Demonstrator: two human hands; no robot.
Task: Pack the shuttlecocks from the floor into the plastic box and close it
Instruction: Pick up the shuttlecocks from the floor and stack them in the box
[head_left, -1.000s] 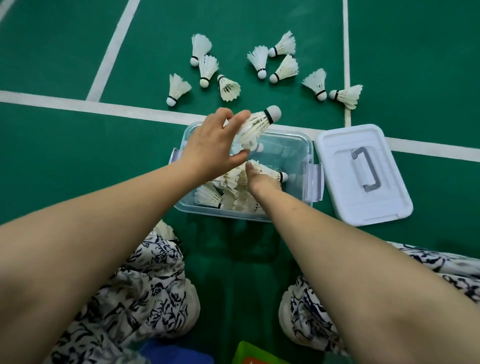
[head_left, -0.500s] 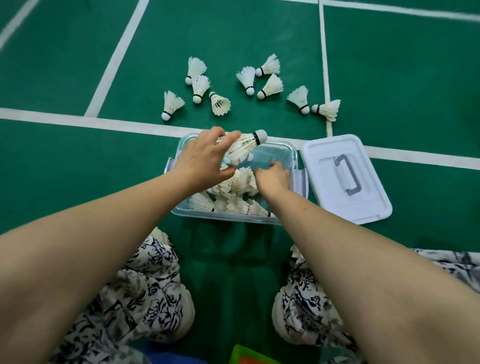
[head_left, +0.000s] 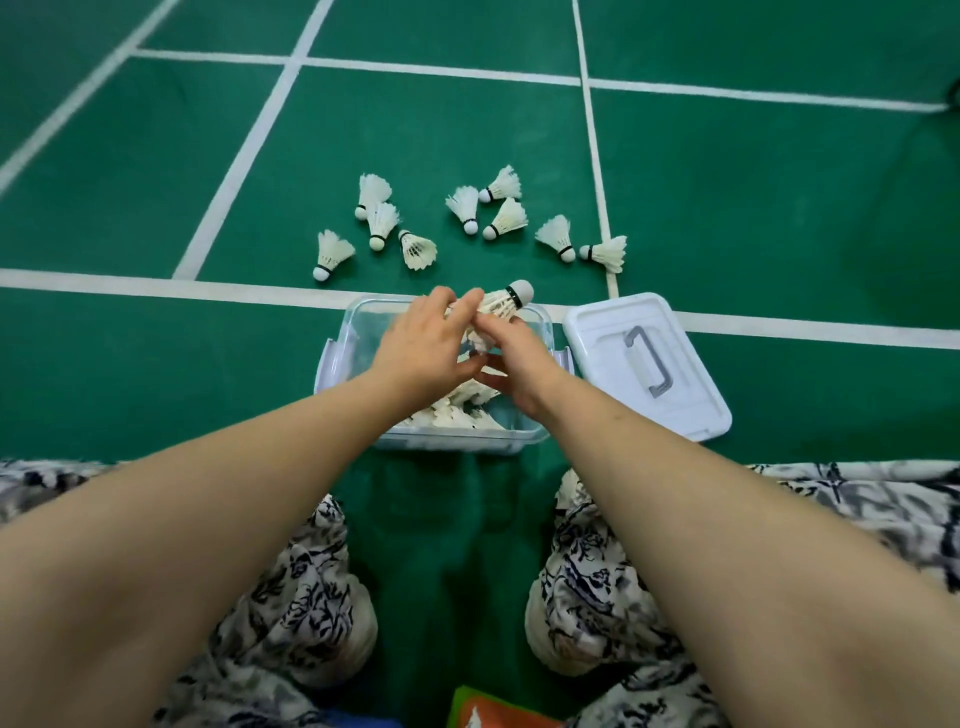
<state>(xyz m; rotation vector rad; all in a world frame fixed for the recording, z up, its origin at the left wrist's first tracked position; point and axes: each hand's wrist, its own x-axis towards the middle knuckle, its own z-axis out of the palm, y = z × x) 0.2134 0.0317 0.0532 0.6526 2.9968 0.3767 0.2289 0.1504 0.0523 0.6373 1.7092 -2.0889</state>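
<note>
Rising from the pile (head_left: 451, 411), right hand (head_left: 514, 366) joins left hand (head_left: 423, 349), which pinches a shuttlecock (head_left: 503, 303) over far edge of box (head_left: 363, 312); right fingers' grip unclear; drop-in pending.

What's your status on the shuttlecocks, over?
Left hand holds a shuttlecock over the box, right hand beside it. Nine shuttlecocks on floor. Lid off.

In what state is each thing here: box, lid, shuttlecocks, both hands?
Box: open, partly filled with shuttlecocks.
Lid: off, on the floor right of the box.
Floor shuttlecocks: nine, loose beyond the box.
Held shuttlecock: above the box.
Left hand: holds the held shuttlecock.
Right hand: beside it, grip unclear.
</note>
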